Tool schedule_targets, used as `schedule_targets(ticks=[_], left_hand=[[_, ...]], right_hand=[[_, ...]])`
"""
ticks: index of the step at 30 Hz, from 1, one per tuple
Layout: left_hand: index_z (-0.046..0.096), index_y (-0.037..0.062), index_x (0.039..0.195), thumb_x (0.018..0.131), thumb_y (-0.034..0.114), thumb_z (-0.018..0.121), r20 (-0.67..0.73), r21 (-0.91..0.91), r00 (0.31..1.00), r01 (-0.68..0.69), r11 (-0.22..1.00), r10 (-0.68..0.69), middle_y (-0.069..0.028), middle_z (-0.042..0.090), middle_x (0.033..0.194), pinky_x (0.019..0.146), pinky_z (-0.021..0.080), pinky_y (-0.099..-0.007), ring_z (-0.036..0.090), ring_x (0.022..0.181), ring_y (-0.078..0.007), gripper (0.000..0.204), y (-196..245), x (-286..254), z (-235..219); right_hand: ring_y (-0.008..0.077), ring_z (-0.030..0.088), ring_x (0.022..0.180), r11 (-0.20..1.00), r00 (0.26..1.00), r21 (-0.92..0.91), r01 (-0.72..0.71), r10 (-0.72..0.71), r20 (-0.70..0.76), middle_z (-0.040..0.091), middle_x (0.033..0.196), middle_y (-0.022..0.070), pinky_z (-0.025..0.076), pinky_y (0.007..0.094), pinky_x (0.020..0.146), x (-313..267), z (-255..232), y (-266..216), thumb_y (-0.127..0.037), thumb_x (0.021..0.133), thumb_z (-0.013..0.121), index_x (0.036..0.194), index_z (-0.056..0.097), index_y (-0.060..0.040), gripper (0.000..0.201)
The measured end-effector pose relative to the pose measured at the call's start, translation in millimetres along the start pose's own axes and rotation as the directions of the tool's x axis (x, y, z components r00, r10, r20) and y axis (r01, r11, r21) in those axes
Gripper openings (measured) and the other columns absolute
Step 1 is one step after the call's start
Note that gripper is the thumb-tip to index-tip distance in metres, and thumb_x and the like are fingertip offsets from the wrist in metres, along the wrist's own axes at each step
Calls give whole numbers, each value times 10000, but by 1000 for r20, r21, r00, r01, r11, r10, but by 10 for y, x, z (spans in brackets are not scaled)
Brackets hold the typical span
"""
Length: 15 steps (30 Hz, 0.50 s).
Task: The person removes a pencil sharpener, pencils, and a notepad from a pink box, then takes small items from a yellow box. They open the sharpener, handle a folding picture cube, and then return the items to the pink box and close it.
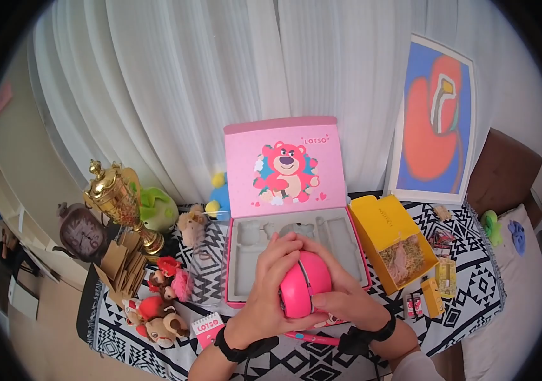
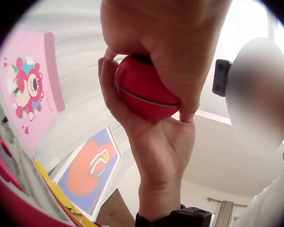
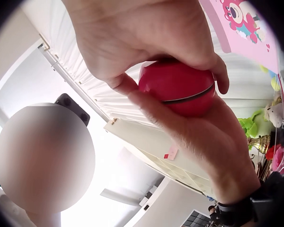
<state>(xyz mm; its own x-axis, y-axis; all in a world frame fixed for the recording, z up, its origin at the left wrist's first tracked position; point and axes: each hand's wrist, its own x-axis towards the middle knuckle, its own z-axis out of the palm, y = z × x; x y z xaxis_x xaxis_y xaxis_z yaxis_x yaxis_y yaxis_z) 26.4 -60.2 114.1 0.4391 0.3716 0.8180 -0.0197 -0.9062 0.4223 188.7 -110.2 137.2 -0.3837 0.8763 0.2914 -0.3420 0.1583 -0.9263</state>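
Observation:
Both hands hold a glossy pink rounded case (image 1: 294, 291) with a dark seam running round it, above the front of an open pink box (image 1: 228, 254). My left hand (image 1: 259, 301) wraps its left side, and my right hand (image 1: 347, 293) grips the right side with the thumb near the seam. In the left wrist view the case (image 2: 144, 87) sits between both palms. A bear and the word LOTSO decorate the raised box lid (image 1: 245, 152). Grey moulded lining (image 1: 334, 238) with shaped hollows fills the box. A pink pen-like stick (image 1: 312, 338) lies below the hands.
To the right stand a yellow box (image 1: 379, 222) with shredded filling and a framed picture (image 1: 433, 120). Left are a gold trophy (image 1: 115, 203), a clock (image 1: 84, 235), cardboard pieces (image 1: 125, 267), plush toys (image 1: 163, 327) and a LOTSO notepad (image 1: 207, 329). A patterned cloth (image 1: 474, 298) covers the table.

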Motion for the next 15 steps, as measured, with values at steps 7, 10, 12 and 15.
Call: schedule_targets(ticks=[7,10,12,15], left_hand=[[383,70,1294,557,146,895,-59,31,997,46,998,-44,-183,397,1313,1077,326,-563,386,1288,-413,900,-32,-51,87],[376,74,1299,550,118,889,-66,34,996,62,997,-60,-186,398,1309,1070,342,-549,403,1260,-412,909,-24,-60,95],[372,76,1303,546,105,884,-95,32,994,65,997,-62,-187,399,1310,1074,332,-559,416,1239,-406,915,-27,-71,120],[370,76,1304,545,103,883,-121,77,992,48,996,-38,-183,404,1310,1077,321,-576,421,1237,-393,916,-8,-86,145]], right_hand=[[207,331,1346,999,1000,-29,-16,16,-22,265,1481,145,283,332,1095,25,-42,98,-153,852,580,1501,117,-2,811],[215,350,1331,1000,999,-17,1,-2,-51,288,1464,150,290,332,1090,24,-30,112,-156,853,574,1492,136,4,792],[218,353,1331,998,999,-62,-18,15,-52,295,1463,151,291,333,1090,21,-26,87,-151,855,563,1488,151,6,771],[221,360,1326,992,998,-121,-23,16,-56,310,1456,152,292,333,1090,20,-17,53,-147,858,554,1481,169,8,748]])
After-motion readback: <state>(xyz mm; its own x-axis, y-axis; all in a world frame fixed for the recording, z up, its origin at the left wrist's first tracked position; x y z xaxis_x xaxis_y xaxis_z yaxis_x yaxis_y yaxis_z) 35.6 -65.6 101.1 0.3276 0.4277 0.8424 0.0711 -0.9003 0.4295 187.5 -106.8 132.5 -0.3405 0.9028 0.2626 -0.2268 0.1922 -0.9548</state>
